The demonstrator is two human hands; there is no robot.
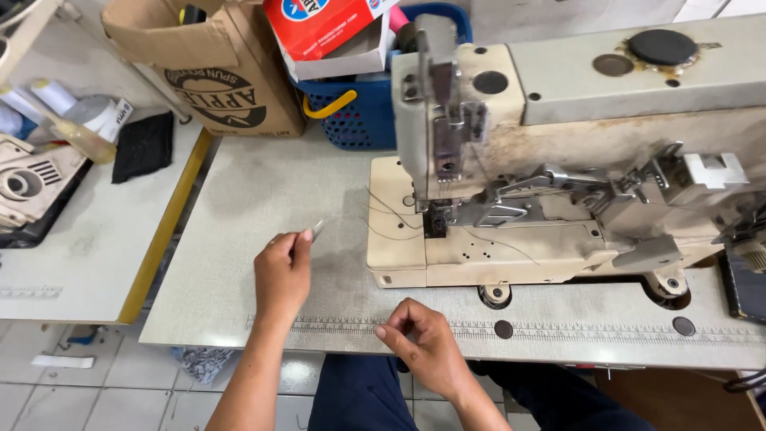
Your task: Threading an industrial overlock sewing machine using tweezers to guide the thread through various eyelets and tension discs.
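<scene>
While the sewing machine (511,215) sits toward the table's (263,207) right side, the left hand (283,271) pinches small tweezers (317,231) mid-table; the right hand (423,343) curls loosely, fingertips pinched, at the front edge.

Grey sewing table (263,199), cream sewing machine (511,231), blue basket (359,116), cardboard box (215,72)
</scene>
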